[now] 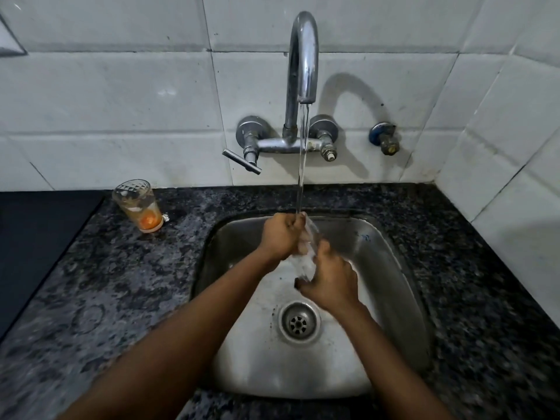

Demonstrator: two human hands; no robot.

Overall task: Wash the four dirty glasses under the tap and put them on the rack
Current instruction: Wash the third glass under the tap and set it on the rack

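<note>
Together left hand (pixel 280 234) and right hand (pixel 331 280) grip glass (pixel 306 253) under tap (pixel 303 56)

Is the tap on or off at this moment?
On. A stream of water falls from the tap spout onto the glass held over the sink.

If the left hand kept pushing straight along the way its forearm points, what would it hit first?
Probably the sink's far wall, past the glass that the left hand already grips; depth is uncertain.

Head view, close above sink (pixel 403 268)
</note>
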